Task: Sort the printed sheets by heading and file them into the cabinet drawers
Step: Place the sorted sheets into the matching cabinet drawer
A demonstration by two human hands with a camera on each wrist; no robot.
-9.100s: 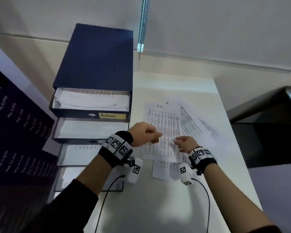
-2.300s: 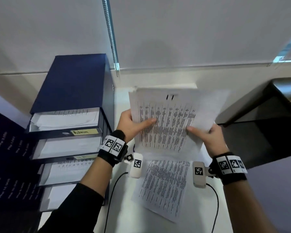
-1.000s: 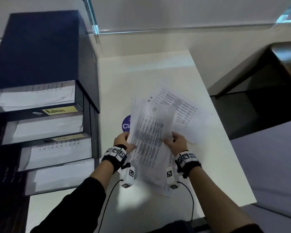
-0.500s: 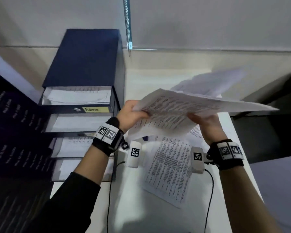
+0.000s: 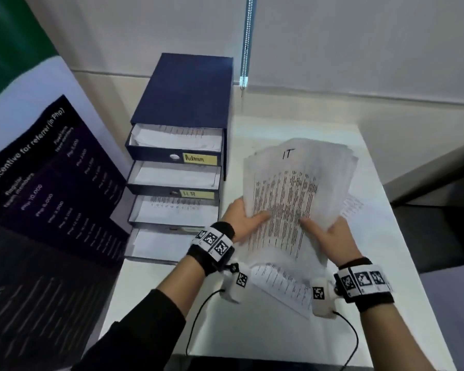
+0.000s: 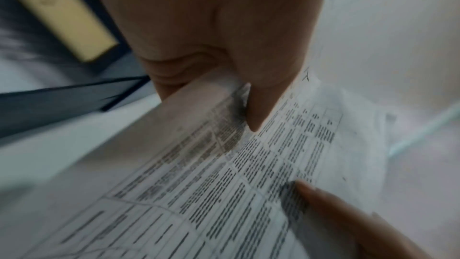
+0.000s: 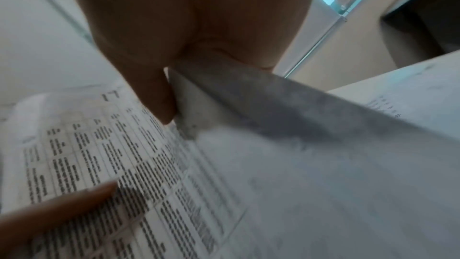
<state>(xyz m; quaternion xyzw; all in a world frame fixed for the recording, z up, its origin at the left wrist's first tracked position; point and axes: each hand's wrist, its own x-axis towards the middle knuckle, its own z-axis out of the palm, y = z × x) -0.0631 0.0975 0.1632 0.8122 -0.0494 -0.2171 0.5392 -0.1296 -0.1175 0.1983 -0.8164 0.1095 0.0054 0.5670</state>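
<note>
Both hands hold a stack of printed sheets (image 5: 292, 194) headed "IT" above the bench (image 5: 373, 263), just right of the blue cabinet (image 5: 182, 103): the left hand (image 5: 241, 220) pinches its lower left edge, thumb on the printed face and fingers curled behind, and the right hand (image 5: 332, 236) pinches the lower right edge the same way. The cabinet's four drawers (image 5: 172, 180) stand pulled open with paper inside, the top labelled "Admin". Another printed sheet (image 5: 279, 285) lies flat on the bench below the stack, right of the cabinet's bottom drawer.
</note>
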